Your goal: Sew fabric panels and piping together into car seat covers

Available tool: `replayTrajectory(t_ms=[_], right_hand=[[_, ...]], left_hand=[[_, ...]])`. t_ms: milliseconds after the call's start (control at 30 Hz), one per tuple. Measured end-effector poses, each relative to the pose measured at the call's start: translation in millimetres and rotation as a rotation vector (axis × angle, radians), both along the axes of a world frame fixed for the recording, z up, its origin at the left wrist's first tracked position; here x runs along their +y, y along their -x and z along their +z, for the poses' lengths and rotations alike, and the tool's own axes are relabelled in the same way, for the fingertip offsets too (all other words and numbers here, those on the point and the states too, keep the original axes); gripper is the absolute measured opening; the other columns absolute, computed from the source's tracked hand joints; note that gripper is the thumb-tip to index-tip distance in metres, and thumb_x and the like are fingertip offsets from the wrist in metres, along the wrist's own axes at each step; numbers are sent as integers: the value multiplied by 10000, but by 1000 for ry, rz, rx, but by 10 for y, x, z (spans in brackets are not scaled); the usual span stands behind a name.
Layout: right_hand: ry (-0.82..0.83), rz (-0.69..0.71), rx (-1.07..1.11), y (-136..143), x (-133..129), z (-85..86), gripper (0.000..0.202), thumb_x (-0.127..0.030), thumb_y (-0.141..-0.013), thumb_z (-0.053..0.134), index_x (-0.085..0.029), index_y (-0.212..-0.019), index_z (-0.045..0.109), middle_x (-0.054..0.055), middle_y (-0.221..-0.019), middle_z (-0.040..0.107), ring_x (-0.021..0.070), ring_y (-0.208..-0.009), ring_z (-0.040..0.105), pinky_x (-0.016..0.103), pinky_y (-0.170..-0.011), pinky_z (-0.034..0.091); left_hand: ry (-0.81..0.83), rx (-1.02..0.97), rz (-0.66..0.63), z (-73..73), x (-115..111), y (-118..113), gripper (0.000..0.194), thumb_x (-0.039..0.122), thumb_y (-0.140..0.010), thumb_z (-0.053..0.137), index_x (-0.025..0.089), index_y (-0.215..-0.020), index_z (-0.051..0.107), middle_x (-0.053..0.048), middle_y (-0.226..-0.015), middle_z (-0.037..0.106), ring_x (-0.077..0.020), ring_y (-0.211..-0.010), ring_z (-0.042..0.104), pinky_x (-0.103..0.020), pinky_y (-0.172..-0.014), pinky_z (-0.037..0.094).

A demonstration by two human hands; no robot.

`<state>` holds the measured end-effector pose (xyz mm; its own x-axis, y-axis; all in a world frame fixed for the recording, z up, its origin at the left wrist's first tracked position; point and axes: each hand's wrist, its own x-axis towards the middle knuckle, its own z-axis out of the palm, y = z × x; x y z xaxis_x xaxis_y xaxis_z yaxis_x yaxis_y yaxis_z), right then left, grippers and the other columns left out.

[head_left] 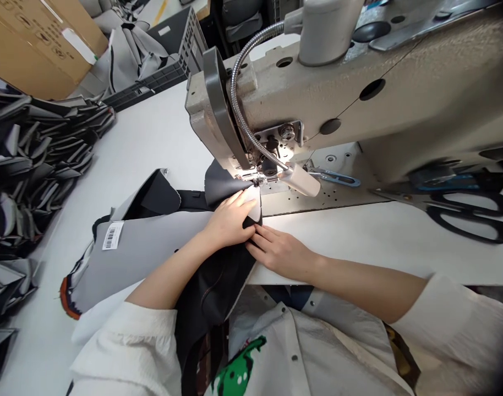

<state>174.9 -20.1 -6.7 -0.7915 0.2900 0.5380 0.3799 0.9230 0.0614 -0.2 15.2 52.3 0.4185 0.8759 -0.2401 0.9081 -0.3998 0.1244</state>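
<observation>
A sewn piece of grey and black fabric point(140, 242) lies across the white table and under the head of the sewing machine point(272, 82). On it is a white barcode label point(113, 235). My left hand point(230, 219) rests flat on the fabric just in front of the lit presser foot point(256, 180), fingers stretched toward it. Close beside it, my right hand point(285, 254) pinches the fabric's right edge, thumb hidden beneath. The black part of the fabric hangs over the table's front edge toward my lap. The needle tip is too small to make out.
Black-handled scissors point(462, 212) lie at the right, near blue thread snips point(338, 177) on the machine bed. Stacked fabric pieces point(32, 159) line the left side. Behind stand a grey crate point(181, 44) with fabric in it and a cardboard box point(40, 44). A lamp point(303, 180) hangs by the needle.
</observation>
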Motion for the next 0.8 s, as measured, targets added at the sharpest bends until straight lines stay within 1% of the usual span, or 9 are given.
replayTrajectory(t_ms=[200,267,333,400,467,533,600,667,800], right_hand=[[127,-9,17,0,113,-10,295,-53,-902,375,-62,-1050,631,163,-1004,643,225,-1052,580,386,-979,456],[184,-8,13,-4,175,-12,308,-61,-901,377,-60,-1084,624,170,-1054,636,239,-1107,554,413,-1001,436],[254,11,6,-11,216,-12,308,-106,-900,409,-81,-1124,620,176,-1140,613,267,-1183,506,477,-1035,388],[317,85,-11,-15,216,-15,310,-178,-898,451,-128,-1153,620,164,-1225,582,288,-1234,467,537,-1063,324],[352,192,-25,-5,172,-22,323,-224,-894,474,-170,-1182,611,137,-1265,569,275,-1236,471,535,-1087,283],[339,281,-25,17,99,-32,336,-228,-895,475,-170,-1203,597,125,-1250,587,243,-1199,510,484,-1098,286],[297,314,-30,36,22,-39,333,-210,-890,477,-145,-1195,595,129,-1209,611,225,-1146,549,440,-1088,315],[247,304,-36,37,-41,-42,317,-180,-882,480,-122,-1166,606,131,-1163,634,222,-1105,572,420,-1077,336],[201,195,-3,-1,-97,-57,327,-135,-872,466,-89,-1164,607,154,-1195,616,241,-1130,563,416,-1069,354]], left_hand=[[-129,-24,-20,-133,213,-125,514,247,-771,515,68,-1254,525,-158,-1395,465,-266,-1350,348,-365,-1149,278],[-161,-24,-40,-104,269,-99,486,252,-800,497,69,-1250,528,-150,-1364,496,-247,-1331,375,-343,-1156,261],[-165,4,-43,16,269,-17,458,293,-825,498,103,-1239,541,-130,-1351,504,-254,-1305,402,-359,-1135,296],[-162,53,0,199,203,89,454,340,-840,501,136,-1244,535,-120,-1316,516,-269,-1247,455,-379,-1064,382],[-158,119,70,368,81,156,446,331,-867,465,160,-1276,505,-112,-1221,555,-261,-1137,534,-371,-947,464],[-114,203,74,443,-62,127,443,251,-879,415,181,-1312,475,-93,-1080,599,-241,-1006,589,-349,-832,499],[-42,287,-23,397,-184,12,479,164,-868,365,160,-1338,458,-90,-971,621,-241,-904,608,-349,-747,497],[0,333,-104,277,-250,-125,514,106,-850,328,104,-1348,452,-105,-909,629,-253,-839,612,-364,-687,480],[-48,339,-79,91,-210,-233,523,105,-840,354,105,-1353,453,-114,-902,627,-267,-839,611,-370,-671,450]])
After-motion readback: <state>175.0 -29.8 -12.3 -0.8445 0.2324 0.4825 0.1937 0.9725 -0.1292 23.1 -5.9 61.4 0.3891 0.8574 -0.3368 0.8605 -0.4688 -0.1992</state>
